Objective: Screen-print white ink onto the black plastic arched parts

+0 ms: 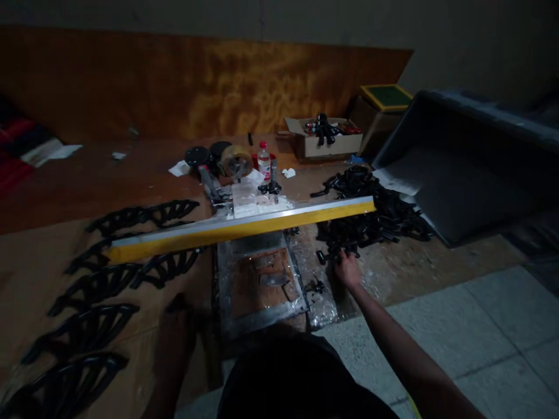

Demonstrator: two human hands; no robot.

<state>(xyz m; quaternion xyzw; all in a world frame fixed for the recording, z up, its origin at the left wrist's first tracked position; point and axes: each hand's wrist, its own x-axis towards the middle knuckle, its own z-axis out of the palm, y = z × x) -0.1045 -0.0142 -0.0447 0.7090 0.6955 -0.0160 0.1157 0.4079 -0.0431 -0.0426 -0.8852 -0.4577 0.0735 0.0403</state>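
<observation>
My right hand (347,269) reaches into the lower edge of a heap of black plastic parts (375,224), its fingers curled around one piece. My left hand (177,305) lies in deep shadow at the lower left, beside a row of black lattice-shaped pieces (94,285) laid out on brown cardboard (30,291). Its grip is too dark to make out. A long yellow and silver bar (240,228) spans the work surface above a taped printing screen frame (262,285).
A packing tape roll (236,162), a water bottle (264,161) and a cardboard box of black parts (323,142) stand beyond the bar. A large grey bin (454,174) tilts at the right. A tiled floor (471,331) lies below the table's near edge.
</observation>
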